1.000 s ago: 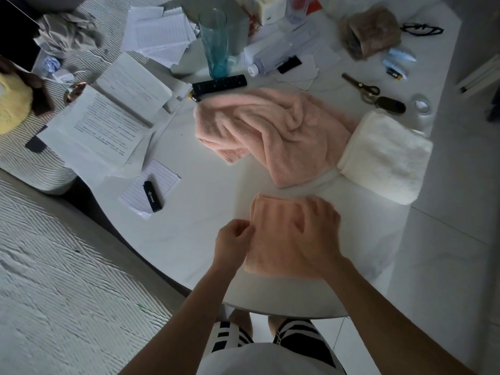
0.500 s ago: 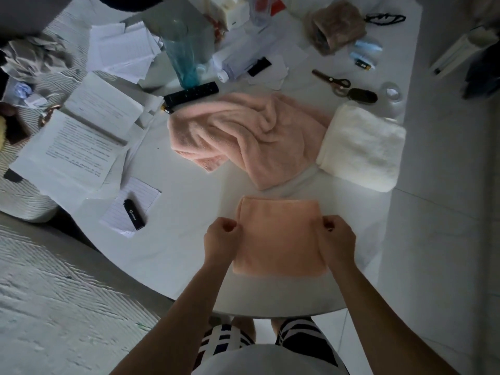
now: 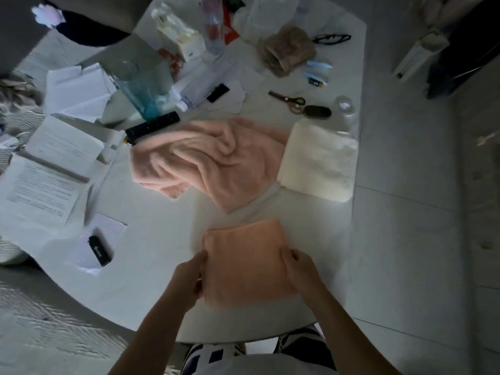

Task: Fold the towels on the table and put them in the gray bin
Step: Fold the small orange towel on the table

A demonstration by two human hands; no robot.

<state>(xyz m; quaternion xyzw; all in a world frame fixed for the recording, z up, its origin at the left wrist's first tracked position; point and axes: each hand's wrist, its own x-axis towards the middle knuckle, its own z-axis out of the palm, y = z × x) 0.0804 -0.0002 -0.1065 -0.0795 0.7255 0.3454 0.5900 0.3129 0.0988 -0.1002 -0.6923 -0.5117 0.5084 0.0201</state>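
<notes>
Two hands hold the folded orange towel by its sides at the near edge of the table: the left hand pinches the left side and the right hand grips the right side. If one hand lets go too soon while lifting, the fold could flop open, because soft cloth does not keep its shape. No gray bin shows, so the towel may have to travel a long way, and it could brush the messy pink towel lying just past it.
</notes>
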